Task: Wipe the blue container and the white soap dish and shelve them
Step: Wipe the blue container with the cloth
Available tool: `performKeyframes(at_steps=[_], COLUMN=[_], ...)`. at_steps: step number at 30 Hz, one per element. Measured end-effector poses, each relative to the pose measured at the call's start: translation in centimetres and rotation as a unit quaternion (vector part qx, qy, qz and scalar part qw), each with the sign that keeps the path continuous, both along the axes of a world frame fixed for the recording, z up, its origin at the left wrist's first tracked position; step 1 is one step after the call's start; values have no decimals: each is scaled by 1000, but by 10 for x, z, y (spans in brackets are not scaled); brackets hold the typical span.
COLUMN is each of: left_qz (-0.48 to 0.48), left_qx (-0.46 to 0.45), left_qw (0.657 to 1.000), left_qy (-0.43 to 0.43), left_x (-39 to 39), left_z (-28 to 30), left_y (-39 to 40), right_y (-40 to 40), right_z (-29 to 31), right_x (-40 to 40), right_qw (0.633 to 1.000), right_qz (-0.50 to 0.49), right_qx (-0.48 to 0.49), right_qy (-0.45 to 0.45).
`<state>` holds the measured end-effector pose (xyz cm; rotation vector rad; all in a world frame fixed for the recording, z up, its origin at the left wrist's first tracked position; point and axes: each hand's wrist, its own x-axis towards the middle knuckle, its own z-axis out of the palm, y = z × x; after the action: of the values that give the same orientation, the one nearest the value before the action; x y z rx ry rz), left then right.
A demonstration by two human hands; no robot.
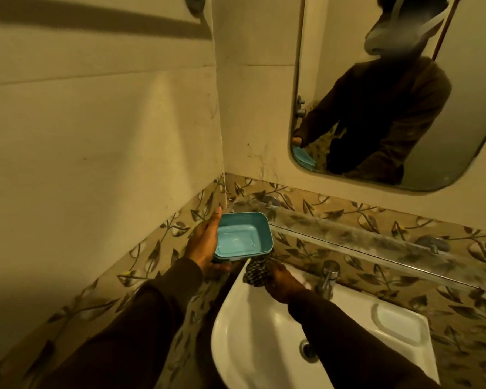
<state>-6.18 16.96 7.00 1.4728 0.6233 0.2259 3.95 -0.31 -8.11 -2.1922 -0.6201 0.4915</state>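
Blue container (242,236) sits open side up in the left hand (204,242), gripped by its left edge above the sink (253,332) corner. The right hand (284,282) clutches a checked cloth (257,272) beneath it, the container's underside hidden. The white soap dish (399,321) rests on the sink's right ledge.

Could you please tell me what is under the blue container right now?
The left hand cups the blue container; a patterned cloth in the right hand presses beneath. Its underside is hidden.

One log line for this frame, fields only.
left hand: holds blue container | right hand: cloth under container | soap dish: on sink | shelf: bare
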Motion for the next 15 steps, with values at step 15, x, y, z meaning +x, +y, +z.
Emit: performKeyframes(at_steps=[15], left_qz=[10], left_qx=[11], left_qw=[999], left_qy=[49], left_x=[27], left_z=[-7], left_y=[15], right_y=[55], right_z=[-67], right_x=[62], right_qw=[957], right_qz=[-40], right_qx=[-276], right_qy=[-82])
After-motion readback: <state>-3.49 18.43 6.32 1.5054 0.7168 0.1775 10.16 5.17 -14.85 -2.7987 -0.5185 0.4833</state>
